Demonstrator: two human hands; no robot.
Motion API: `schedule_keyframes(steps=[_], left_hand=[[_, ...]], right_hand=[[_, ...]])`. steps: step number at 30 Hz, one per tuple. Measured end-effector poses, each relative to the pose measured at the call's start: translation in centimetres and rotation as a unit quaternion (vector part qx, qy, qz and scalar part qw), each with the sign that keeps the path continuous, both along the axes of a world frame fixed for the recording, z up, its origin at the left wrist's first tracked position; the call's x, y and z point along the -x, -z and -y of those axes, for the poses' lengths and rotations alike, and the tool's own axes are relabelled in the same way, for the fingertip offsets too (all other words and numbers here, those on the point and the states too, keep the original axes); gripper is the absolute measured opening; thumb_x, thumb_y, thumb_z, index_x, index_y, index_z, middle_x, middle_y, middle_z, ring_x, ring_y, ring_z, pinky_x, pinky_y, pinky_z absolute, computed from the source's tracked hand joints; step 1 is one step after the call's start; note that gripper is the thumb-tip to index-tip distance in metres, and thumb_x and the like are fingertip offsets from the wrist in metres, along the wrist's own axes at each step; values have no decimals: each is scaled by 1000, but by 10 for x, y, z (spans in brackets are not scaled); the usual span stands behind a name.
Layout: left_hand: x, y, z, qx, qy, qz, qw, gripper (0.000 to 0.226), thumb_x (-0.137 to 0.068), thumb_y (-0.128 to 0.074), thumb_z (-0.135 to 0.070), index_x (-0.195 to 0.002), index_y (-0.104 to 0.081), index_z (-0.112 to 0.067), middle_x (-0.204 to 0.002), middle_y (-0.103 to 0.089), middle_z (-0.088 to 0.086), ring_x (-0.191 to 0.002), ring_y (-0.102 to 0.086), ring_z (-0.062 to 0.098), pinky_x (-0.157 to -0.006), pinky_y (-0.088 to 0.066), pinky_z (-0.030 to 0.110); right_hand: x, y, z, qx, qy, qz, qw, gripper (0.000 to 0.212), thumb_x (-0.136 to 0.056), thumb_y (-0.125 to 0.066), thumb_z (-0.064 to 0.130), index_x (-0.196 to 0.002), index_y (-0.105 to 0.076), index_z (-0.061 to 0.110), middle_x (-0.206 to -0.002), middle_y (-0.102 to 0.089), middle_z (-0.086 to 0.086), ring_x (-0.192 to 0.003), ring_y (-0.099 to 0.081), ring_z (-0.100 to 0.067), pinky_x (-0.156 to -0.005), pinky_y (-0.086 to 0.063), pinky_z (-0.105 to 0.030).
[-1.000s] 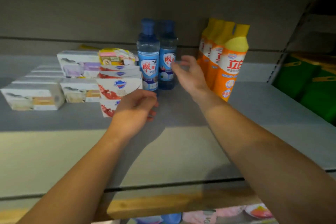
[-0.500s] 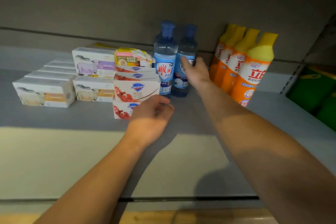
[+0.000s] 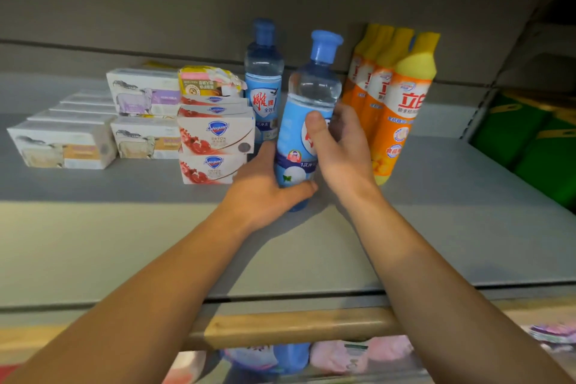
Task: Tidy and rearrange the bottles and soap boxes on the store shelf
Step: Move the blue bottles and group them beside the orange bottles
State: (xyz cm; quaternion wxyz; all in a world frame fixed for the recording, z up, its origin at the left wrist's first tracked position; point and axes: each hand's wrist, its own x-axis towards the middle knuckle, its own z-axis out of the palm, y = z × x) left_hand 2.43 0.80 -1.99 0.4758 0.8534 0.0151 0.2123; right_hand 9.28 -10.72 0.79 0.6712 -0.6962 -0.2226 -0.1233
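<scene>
blue bottle (image 3: 307,121) gripped by both: right hand (image 3: 343,150) clasps mid-body, left hand (image 3: 265,193) cups base. long axis near upright, cap toward 1 o'clock; second bottle (image 3: 263,84) at 11.

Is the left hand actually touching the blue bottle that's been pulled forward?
Touching. The head view shows the left hand wrapped round the base of the front blue bottle, thumb across its front; the right hand grips its label.

A blue-capped bottle (image 3: 307,121) leaned right, gripped; its upright twin (image 3: 263,84) stood at ten o'clock, soap boxes (image 3: 215,137) stacked at nine.
</scene>
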Motion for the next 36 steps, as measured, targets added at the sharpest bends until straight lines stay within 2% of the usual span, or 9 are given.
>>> schedule_keyframes(steps=[5,9,13,18,22,27,30,33,36], left_hand=[[-1,-2,2,20,-13,46,999,54,-65,-84,-34,-107,-51,-27,-85,-65,-18,-76,-61,-9,-62,-47,8],[3,-10,0,72,46,-5,996,48,-58,-86,-33,-97,-58,-33,-85,-68,-22,-76,-64,-5,-62,-49,9],[15,-20,0,157,155,-77,972,59,-47,-77,-40,-103,-65,-23,-94,-75,-4,-86,-71,14,-77,-58,30],[23,-23,-1,321,279,-161,891,59,-49,-75,-21,-105,-62,-5,-86,-73,15,-70,-71,27,-60,-57,35],[22,-18,-2,339,302,-173,874,65,-52,-75,-19,-112,-58,-1,-92,-72,20,-77,-71,29,-64,-58,40],[16,-19,-3,162,258,-93,948,45,-60,-72,-41,-102,-69,-25,-103,-74,0,-96,-70,18,-83,-56,33],[15,-18,-1,24,147,-24,989,53,-57,-68,-53,-106,-61,-33,-98,-72,-15,-89,-67,2,-75,-52,19],[16,-13,6,-91,72,35,993,67,-56,-75,-55,-116,-53,-35,-98,-66,-21,-88,-62,-4,-74,-51,14],[15,-11,10,-116,11,78,990,68,-56,-81,-49,-115,-53,-31,-97,-66,-17,-86,-63,1,-74,-53,20]], right_hand=[[-2,-4,6,-40,-38,-50,997,31,-81,-64,48,-102,-56,27,-83,-74,17,-83,-72,-5,-67,-60,-30],[-6,-12,16,-98,-104,-76,987,47,-68,-66,57,-104,-60,27,-97,-74,10,-96,-71,-11,-77,-56,-29],[-6,-15,20,-194,-159,-120,961,75,-65,-69,53,-126,-57,12,-108,-70,-8,-106,-66,-31,-95,-53,-49],[-9,-16,30,-298,-279,-150,900,44,-78,-61,42,-112,-59,15,-111,-70,-12,-97,-68,-37,-82,-55,-43],[-6,-18,29,-287,-266,-129,911,41,-71,-67,38,-103,-59,13,-91,-72,-6,-79,-71,-27,-73,-57,-40],[-4,-24,30,-300,-173,-78,935,39,-63,-72,36,-93,-63,13,-85,-70,-8,-70,-70,-29,-67,-56,-39],[-6,-25,29,-327,-87,-41,940,27,-62,-74,32,-84,-67,18,-80,-67,-8,-71,-68,-30,-68,-56,-41],[-3,-25,26,-342,-25,-25,939,18,-61,-75,32,-76,-70,24,-77,-66,-6,-75,-64,-29,-75,-55,-45],[-1,-24,23,-343,-10,-23,939,17,-62,-75,33,-76,-71,27,-77,-67,-1,-76,-65,-24,-77,-56,-43]])
